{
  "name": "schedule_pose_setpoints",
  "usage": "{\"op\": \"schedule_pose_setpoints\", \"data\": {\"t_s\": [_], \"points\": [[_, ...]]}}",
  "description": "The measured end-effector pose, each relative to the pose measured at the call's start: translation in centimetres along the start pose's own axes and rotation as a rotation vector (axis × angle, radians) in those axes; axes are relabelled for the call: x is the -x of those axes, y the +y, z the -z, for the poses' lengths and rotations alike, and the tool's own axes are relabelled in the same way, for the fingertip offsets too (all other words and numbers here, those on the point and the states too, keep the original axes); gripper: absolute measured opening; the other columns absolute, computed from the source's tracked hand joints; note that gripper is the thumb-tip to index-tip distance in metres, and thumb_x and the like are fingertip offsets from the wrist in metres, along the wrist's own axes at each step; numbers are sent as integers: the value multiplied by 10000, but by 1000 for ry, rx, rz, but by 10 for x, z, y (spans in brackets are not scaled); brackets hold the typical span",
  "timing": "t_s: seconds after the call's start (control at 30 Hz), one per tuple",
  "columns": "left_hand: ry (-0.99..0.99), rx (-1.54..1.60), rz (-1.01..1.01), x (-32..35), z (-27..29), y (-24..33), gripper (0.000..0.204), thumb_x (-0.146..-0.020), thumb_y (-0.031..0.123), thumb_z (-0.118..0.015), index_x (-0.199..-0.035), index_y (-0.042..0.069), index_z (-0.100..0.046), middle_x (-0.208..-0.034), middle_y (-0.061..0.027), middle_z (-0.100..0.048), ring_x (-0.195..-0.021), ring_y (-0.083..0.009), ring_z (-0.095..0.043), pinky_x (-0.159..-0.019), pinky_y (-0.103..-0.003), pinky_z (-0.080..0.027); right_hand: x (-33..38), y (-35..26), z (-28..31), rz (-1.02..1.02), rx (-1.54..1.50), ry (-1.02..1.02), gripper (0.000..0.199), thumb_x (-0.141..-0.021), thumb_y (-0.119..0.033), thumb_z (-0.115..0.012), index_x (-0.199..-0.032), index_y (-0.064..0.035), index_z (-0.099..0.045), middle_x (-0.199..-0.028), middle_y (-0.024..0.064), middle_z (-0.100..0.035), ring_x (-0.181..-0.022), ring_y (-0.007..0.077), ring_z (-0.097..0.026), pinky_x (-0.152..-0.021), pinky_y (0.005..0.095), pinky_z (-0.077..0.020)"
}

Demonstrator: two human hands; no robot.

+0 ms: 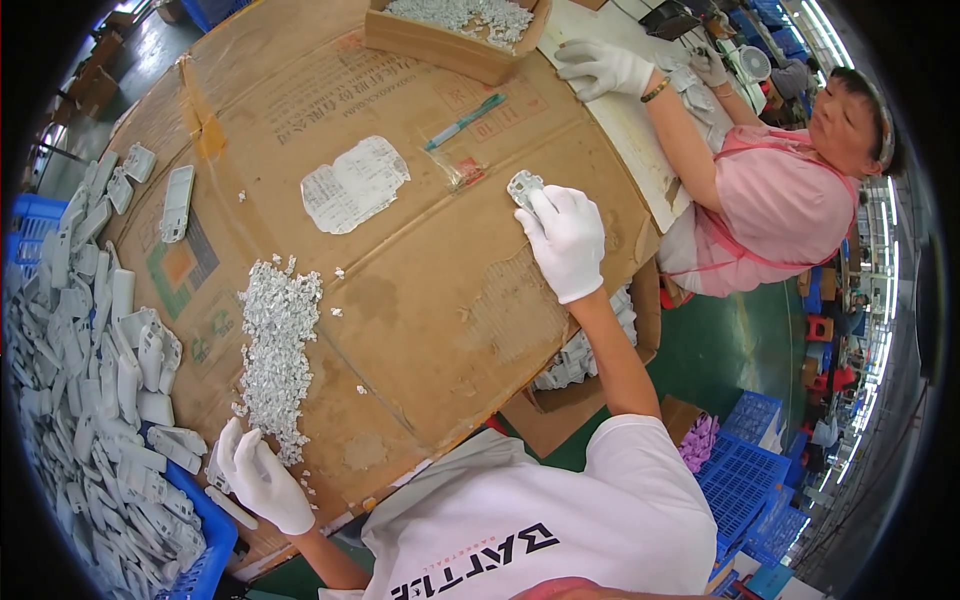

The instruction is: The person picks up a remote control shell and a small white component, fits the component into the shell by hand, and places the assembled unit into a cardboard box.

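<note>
Left hand [262, 478] spread by blue crate [205, 560]; right hand [565, 238] seemingly pinching grey part [522, 187]

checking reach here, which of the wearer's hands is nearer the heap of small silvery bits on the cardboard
Left. The left hand rests at the near end of the heap of small silvery bits, about touching it. The right hand is far off to the right, holding a small grey part.

Flattened brown cardboard [420, 300] covering the surface. Torn white paper label [354, 184] near the middle, teal pen [466, 121] beyond it. Open cardboard box [430, 42] of small white pieces at the far edge. Blue crates [745, 475] on the green floor [730, 350].
</note>
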State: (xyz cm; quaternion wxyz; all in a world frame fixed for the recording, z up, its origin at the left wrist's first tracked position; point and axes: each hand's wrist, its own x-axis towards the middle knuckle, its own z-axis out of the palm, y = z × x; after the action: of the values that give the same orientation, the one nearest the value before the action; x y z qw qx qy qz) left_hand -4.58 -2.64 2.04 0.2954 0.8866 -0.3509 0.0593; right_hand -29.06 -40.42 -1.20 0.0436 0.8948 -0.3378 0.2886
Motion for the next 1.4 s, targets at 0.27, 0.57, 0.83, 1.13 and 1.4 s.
{"op": "schedule_pose_setpoints", "data": {"t_s": [0.27, 0.57, 0.83, 1.13, 1.4], "points": [[26, 68, -21, 1, 5, 3, 223, -841, -138, -640, -1011, 4, -663, -1245, -179, -638, -1183, -336, -607, -1011, -419, -485, 4, -3, -1, 17, -13, 0, 277, -810, -159, -772, -1046, -56, -670, -1014, 79, -639, -959, 285, -622, -814, 406, -494], [51, 44, -35, 14, 18, 1, 146, -899, -87, -653, -1017, 0, -654, -1244, -180, -635, -1195, -341, -599, -1009, -422, -483, 16, -3, -3, -139, -70, 110, 209, -804, -143, -775, -978, -94, -671, -1068, 110, -689, -920, 302, -679, -800, 404, -545], [52, 51, -82, 16, 30, 13, 168, -889, -94, -646, -1025, 4, -645, -1239, -174, -638, -1179, -330, -604, -1015, -409, -470, -5, 4, 19, -96, 6, -126, 77, -819, -169, -727, -855, -111, -693, -929, 65, -690, -880, 287, -663, -759, 414, -538], [58, 152, -56, 38, 41, 19, 192, -852, -99, -659, -1012, 8, -654, -1212, -175, -647, -1136, -326, -618, -974, -392, -488, -23, -9, -2, -400, 284, -300, 175, -890, -221, -645, -806, -99, -738, -802, 160, -720, -754, 359, -718, -665, 455, -588], [104, 216, -92, 57, 56, 17, 203, -859, -113, -642, -1028, 0, -653, -1196, -171, -642, -1086, -317, -629, -924, -373, -515, -14, -3, 3, -417, 83, -134, 159, -902, -232, -640, -849, -111, -729, -841, 168, -709, -810, 389, -695, -732, 508, -557]]}}
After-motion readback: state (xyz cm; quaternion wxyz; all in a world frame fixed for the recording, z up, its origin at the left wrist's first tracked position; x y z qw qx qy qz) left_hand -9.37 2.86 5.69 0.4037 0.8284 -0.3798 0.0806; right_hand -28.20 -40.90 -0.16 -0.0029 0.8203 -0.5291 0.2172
